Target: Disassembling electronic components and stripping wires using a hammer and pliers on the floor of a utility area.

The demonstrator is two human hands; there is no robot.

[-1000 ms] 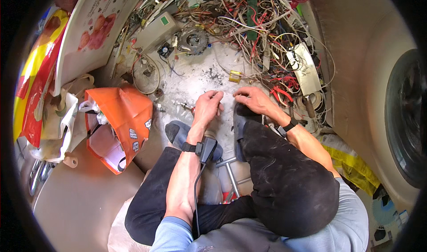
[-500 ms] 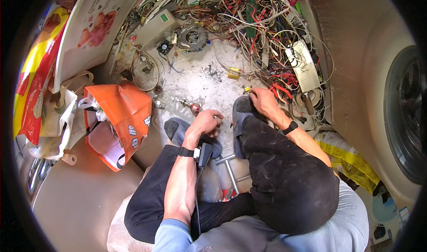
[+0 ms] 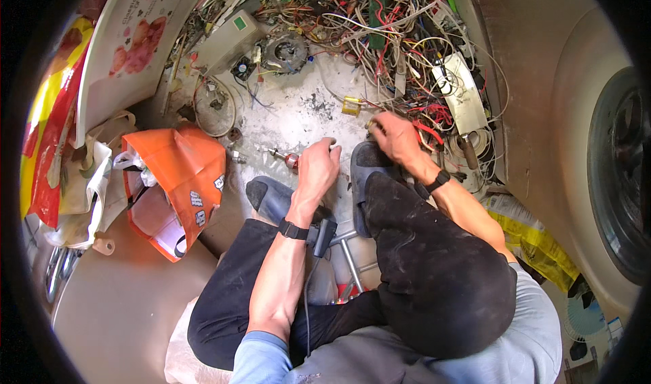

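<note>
My right hand [image 3: 397, 137] is pinched at the fingertips around a small yellow piece, partly hidden, just beyond the toe of my right slipper [image 3: 362, 180]. My left hand [image 3: 317, 165] hovers over the floor with its fingers loosely bent and slightly apart, nothing visible in them. Beside it lies a small red round part with a metal shaft [image 3: 291, 161]. A yellow taped block [image 3: 351, 106] with wires rests past my right hand. Red-handled pliers [image 3: 429, 132] lie to the right of that hand. My left slipper [image 3: 271, 197] is under the left wrist.
A tangled wire heap [image 3: 386, 31] fills the far side. Nearby are a grey box [image 3: 230, 41], a round motor-like part [image 3: 286, 53] and a white strip [image 3: 461, 92]. An orange bag [image 3: 183, 174] stands left; a front-loading washer [image 3: 576, 112] stands right.
My right hand has moved slightly up and left, closing on the small yellow piece that lay on the floor. My left hand has risen away from my left slipper, fingers more bent.
</note>
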